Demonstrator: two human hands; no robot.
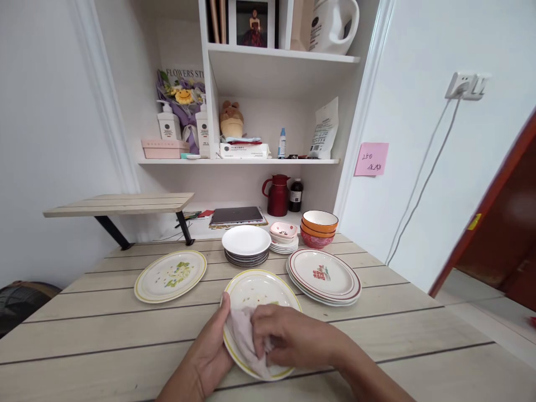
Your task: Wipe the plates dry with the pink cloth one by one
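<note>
A white plate with a yellow rim [268, 283] is tilted above the near part of the table. My left hand [212, 346] grips its left edge, thumb on the upper face and the other fingers hidden behind. Bunched in the fingers of my right hand [293, 338] is a pale cloth [245, 335], pressed against the plate's face. Part of the plate's printed pattern is covered by the cloth and hand. A similar yellow-rimmed plate [171, 276] with a green print lies flat to the left.
Red-rimmed plates [341, 273] are stacked on the right of the slatted table [377, 352]. Behind stand white-topped dark plates [246, 240], small dishes [283, 230] and bowls [319, 223]. A raised wooden shelf [121, 204] overhangs the left rear; a red jug [278, 195] stands behind.
</note>
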